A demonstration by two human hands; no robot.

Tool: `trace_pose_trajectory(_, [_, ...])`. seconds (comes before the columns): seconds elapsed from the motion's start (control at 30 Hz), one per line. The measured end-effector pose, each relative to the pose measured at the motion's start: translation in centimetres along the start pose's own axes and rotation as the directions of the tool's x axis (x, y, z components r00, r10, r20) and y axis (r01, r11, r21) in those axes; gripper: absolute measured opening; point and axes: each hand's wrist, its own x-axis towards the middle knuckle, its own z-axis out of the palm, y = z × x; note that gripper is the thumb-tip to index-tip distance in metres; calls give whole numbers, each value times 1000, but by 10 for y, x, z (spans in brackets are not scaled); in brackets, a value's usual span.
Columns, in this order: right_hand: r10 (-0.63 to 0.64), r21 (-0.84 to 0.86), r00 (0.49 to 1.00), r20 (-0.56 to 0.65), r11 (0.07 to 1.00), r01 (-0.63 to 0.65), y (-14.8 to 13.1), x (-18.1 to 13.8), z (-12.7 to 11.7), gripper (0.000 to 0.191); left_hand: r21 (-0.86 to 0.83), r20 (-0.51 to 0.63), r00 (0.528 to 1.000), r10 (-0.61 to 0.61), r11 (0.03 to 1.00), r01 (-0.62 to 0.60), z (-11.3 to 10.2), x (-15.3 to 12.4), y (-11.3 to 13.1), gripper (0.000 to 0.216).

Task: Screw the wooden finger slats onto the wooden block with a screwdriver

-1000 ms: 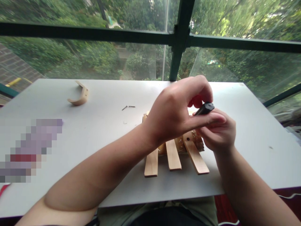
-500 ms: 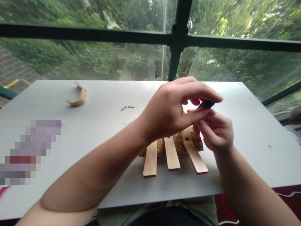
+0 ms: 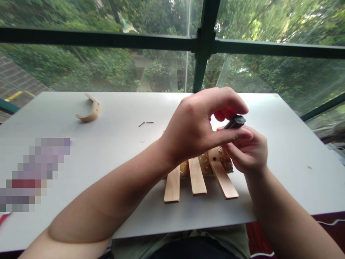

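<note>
My left hand (image 3: 199, 126) hovers over a wooden piece with three flat slats (image 3: 198, 178) lying on the white table (image 3: 121, 151). Its thumb and fingers pinch the black handle of a small tool (image 3: 235, 122), likely a screwdriver. My right hand (image 3: 249, 153) sits just below and to the right, fingers curled round the lower part of the same tool, resting against the rightmost slat. The tool's tip is hidden behind the hands.
A curved wooden part (image 3: 88, 109) lies at the far left of the table. Two small dark screws (image 3: 145, 123) lie near the middle. A blurred patch (image 3: 33, 172) covers the left side. A window with a dark green frame (image 3: 202, 46) stands behind the table.
My left hand's fingers have shifted on the black handle, curling back over it as if twisting. The right hand and the wooden piece have stayed nearly in place.
</note>
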Motion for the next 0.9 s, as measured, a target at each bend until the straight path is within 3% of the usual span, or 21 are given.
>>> trace_pose_trajectory(0.23, [0,110,999,46,994,-5,-1,-1,-1,30,-75,26,999,-31,997,33,0,0,6,12])
trace_pose_trajectory(0.43, [5,101,998,69,995,-12,-1,-1,0,32,-62,116,991,-72,995,79,-8,2,11,21])
trace_pose_trajectory(0.67, [22,104,999,49,994,-27,0,1,2,25,-91,142,988,-59,993,72,-9,3,9,29])
trace_pose_trajectory(0.9, [26,123,998,51,992,-32,3,0,2,22,-101,68,997,-20,995,26,-4,1,6,23])
